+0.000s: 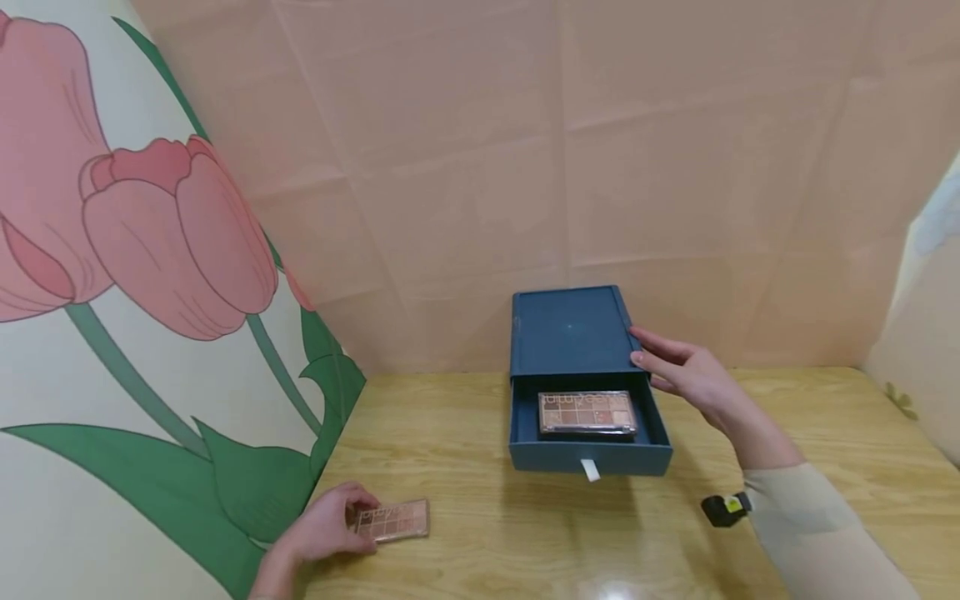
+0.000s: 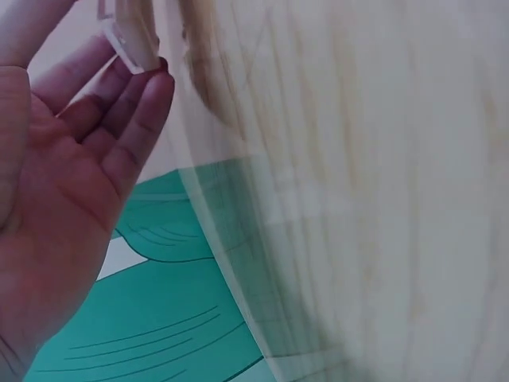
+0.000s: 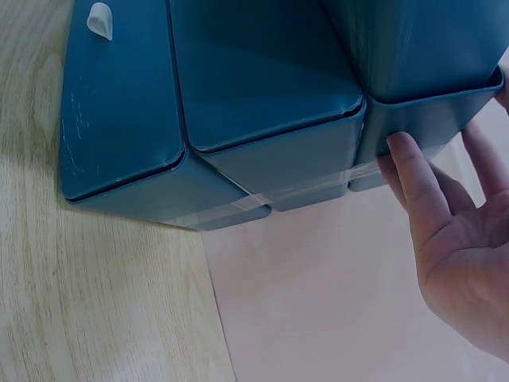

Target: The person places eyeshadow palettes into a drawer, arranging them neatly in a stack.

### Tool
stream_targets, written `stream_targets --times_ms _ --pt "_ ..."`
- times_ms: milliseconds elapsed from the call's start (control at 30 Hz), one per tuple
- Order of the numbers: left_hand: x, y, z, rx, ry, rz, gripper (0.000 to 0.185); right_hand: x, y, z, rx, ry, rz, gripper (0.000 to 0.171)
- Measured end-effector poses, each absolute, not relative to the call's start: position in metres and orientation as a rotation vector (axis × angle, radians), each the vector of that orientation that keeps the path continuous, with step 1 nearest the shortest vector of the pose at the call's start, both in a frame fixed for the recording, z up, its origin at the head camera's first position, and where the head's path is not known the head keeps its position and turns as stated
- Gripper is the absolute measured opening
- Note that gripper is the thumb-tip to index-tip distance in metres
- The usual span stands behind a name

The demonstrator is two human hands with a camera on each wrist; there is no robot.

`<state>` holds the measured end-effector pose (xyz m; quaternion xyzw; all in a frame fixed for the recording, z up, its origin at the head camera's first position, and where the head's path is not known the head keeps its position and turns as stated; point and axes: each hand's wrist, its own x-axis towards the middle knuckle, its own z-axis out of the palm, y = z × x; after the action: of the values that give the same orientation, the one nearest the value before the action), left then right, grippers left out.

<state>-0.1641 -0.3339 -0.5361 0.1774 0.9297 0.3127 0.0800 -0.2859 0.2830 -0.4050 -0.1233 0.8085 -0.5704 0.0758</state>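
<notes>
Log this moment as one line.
left hand holds palette on table | right hand touches blue box | drawer open, second palette inside

- The table [image 1: 825, 433] looks like pale wood with visible grain and a light sheen.
- The blue box [image 1: 567, 333] looks like matt card; its drawer [image 1: 588, 458] matches, with a small white fabric-like pull tab [image 1: 590, 470].
- Both palettes [image 1: 587, 412] [image 1: 393, 520] have clear, glossy plastic lids.
- The pink backdrop [image 1: 600, 150] looks like matt, creased paper.
- The tulip panel [image 1: 150, 292] is smooth and printed.
- The sleeve [image 1: 817, 533] is soft beige cloth.
</notes>
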Motion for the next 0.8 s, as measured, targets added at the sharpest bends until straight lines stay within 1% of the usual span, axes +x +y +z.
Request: stream_targets --times_ms 200,367,600,800 --pt "-0.163 -0.328 -0.534 0.523 2.805 1.045 0.051 -0.287 0.283 -0.406 -0.373 2.421 -1.718 0.075" --pt "-0.166 -0.319 -0.523 0.556 2.797 1.236 0.051 -0.288 0.283 -0.406 -0.362 2.421 -1.718 0.075" --pt "-0.173 -0.301 -0.500 0.698 2.862 1.402 0.047 -0.287 0.283 -0.404 -0.350 2.424 -1.710 0.079" --pt "-0.178 -0.270 -0.474 0.838 2.940 1.455 0.047 -0.288 0.282 -0.405 -0.350 2.427 -1.702 0.078"
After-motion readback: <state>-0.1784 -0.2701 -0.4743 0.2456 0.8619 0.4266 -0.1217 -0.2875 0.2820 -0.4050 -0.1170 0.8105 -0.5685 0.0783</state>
